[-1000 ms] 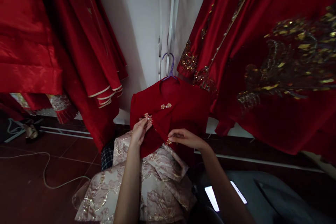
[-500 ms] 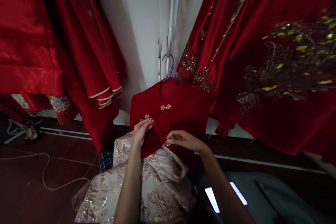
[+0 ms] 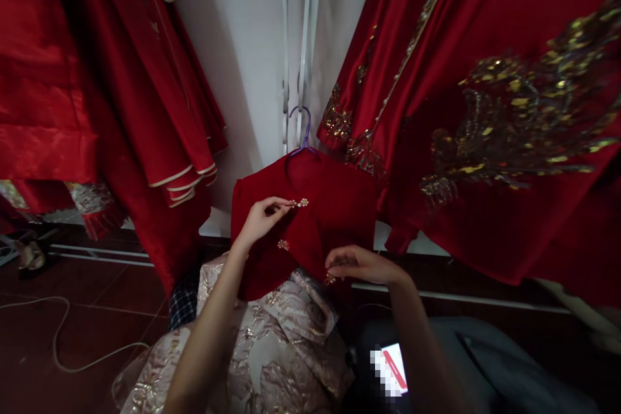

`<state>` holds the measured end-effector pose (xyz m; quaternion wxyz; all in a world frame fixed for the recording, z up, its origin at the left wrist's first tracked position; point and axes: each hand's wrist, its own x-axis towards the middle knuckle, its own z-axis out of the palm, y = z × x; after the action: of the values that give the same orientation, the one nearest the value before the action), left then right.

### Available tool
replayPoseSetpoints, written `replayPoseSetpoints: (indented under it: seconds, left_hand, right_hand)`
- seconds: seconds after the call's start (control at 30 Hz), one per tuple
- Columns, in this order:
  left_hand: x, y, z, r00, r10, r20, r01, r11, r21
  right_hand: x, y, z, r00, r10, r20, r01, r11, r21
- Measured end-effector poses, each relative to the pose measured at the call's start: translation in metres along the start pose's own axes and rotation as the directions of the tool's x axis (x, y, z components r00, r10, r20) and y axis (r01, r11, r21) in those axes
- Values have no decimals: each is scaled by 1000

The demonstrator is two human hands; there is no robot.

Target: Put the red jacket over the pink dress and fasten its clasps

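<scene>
A red jacket (image 3: 303, 233) hangs on a purple hanger (image 3: 305, 132) in front of me. My left hand (image 3: 264, 218) pinches one end of the upper flower-shaped clasp (image 3: 303, 202), near the neckline. Lower on the front sits another flower clasp (image 3: 283, 245), untouched by either hand. My right hand (image 3: 361, 265) is closed at the jacket's front edge, its fingertips on a small flower clasp (image 3: 330, 277) that is partly hidden. Below the jacket lies a shiny beige-pink brocade cloth (image 3: 272, 349).
Red garments (image 3: 145, 77) hang at the left, and a red gown with gold sequin work (image 3: 524, 123) hangs at the right. A lit phone screen (image 3: 391, 369) shows below my right arm. A pale cable (image 3: 61, 343) runs over the tiled floor.
My left hand has moved up from the middle clasp to the upper one. My right hand has shifted right with the jacket's edge, and the front panels stand further apart.
</scene>
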<state>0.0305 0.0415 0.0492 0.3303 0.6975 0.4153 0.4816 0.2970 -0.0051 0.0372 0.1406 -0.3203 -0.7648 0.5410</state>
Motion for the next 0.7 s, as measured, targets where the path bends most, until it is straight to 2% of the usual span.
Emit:
replayPoseSetpoints:
  seconds: [0.03, 0.1, 0.2, 0.3, 0.43, 0.5, 0.53, 0.6, 0.7]
  left_hand:
    - [7, 7, -1, 995, 85, 42, -91, 983, 159]
    - [18, 19, -1, 974, 183, 133, -223, 873, 434]
    - [29, 29, 0, 944, 226, 240, -329, 684, 651]
    - [39, 32, 2, 913, 251, 322, -408, 576, 708]
    - [49, 33, 3, 891, 257, 373, -453, 542, 708]
    - [51, 33, 3, 886, 275, 373, -463, 545, 700]
    - [51, 33, 3, 879, 291, 379, -477, 544, 690]
    - [51, 32, 3, 854, 328, 404, -520, 528, 671]
    - [51, 29, 4, 812, 375, 447, -581, 452, 677]
  right_hand:
    - [-4, 1, -2, 1000, 13, 10, -13, 1000, -2]
    - [-11, 3, -6, 999, 42, 34, -42, 999, 7]
    - [-17, 5, -9, 996, 67, 56, -70, 997, 35]
    - [-19, 5, -10, 996, 76, 40, -77, 996, 42]
    - [-19, 2, -9, 997, 65, 45, -66, 997, 26]
    - [-18, -4, -8, 1000, 5, -15, -4, 1000, 26]
    - [-16, -9, -7, 995, -46, -89, 49, 998, 33]
    - [-8, -23, -8, 940, -170, -296, 194, 979, 55]
    - [14, -50, -12, 770, -314, -555, 426, 901, 82]
